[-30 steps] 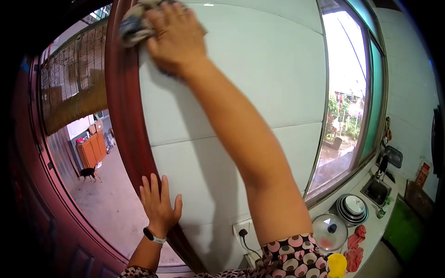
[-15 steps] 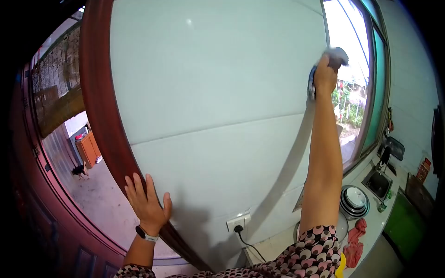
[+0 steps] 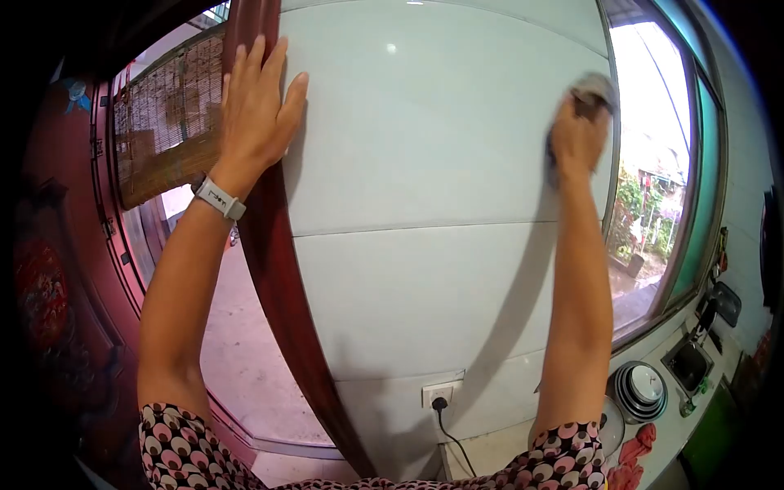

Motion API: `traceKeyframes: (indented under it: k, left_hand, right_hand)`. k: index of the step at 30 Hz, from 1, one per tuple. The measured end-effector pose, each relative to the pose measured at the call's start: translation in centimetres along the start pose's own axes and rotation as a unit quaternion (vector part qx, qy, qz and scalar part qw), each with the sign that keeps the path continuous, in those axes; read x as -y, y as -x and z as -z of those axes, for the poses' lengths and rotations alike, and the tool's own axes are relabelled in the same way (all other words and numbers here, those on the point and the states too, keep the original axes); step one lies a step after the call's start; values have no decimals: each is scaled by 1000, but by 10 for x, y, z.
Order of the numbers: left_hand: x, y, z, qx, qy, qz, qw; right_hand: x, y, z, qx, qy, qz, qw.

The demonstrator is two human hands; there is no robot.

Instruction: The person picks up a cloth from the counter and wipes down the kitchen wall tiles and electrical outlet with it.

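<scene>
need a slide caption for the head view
Right hand presses a cloth on the white tiled wall; left hand flat by the door frame.

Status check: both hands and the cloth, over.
Left hand flat on dark red door frame. Right hand presses grey cloth on pale tiled wall. Nothing obstructing.

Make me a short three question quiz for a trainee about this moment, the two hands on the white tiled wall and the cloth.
1. True or false: the left hand lies flat and open where the dark red wooden door frame meets the glossy white tiled wall.
2. Which hand presses the crumpled grey cloth to the wall? A) left B) right C) both
3. Fill in: the black plug sits in the white wall socket, which is ____ the right arm.

Key: 1 true. 2 B. 3 left of.
</scene>
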State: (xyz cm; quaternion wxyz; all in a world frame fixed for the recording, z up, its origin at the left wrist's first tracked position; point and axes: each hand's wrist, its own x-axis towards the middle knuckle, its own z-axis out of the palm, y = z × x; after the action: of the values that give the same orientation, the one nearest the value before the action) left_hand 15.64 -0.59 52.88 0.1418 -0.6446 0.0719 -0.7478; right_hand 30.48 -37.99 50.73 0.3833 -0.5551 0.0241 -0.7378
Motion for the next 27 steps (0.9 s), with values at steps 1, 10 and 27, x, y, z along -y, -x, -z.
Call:
traceKeyframes:
  k: [1,10,27]
  left_hand:
    - [7,5,-5,7,2,3,1000]
    - [35,-33,-15,-5,-62,-19,998]
    - [24,-15,-32,-102,-24,-34,994]
  right_hand:
    - [33,6,-3,20,-44,41,998]
    - [269,102,-51,131,-198,331,913]
    - [25,-22,-15,8,-58,240,969]
